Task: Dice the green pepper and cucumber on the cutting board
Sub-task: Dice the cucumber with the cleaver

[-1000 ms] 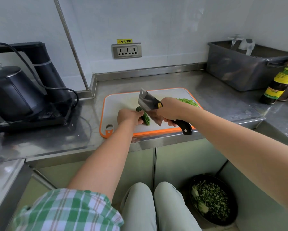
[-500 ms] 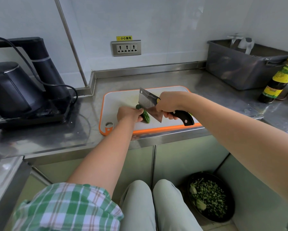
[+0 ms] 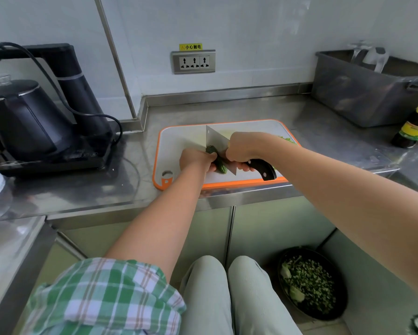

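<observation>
Pinning the knobbly dark-green cucumber (image 3: 220, 166) on the orange-rimmed white cutting board (image 3: 179, 141), the left hand (image 3: 195, 160) should curl clear of the black-handled steel cleaver (image 3: 215, 140) the right hand (image 3: 241, 147) grips.

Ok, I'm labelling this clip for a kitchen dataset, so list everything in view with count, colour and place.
counter: one, steel, across the frame
cutting board: one, white with orange rim, centre of counter
cucumber: one, dark green, on the board
cleaver: one, steel blade, black handle, beside the cucumber
diced greens: one pile, green, board's far right
kettle: one, black, on a black base, left
socket: one, grey, wall
tub: one, grey, back right
bottle: one, dark, yellow-green label, right edge
bowl: one, dark, holding chopped greens, on the floor
left grip: bare hand, holds the cucumber
right grip: bare hand, holds the cleaver handle
</observation>
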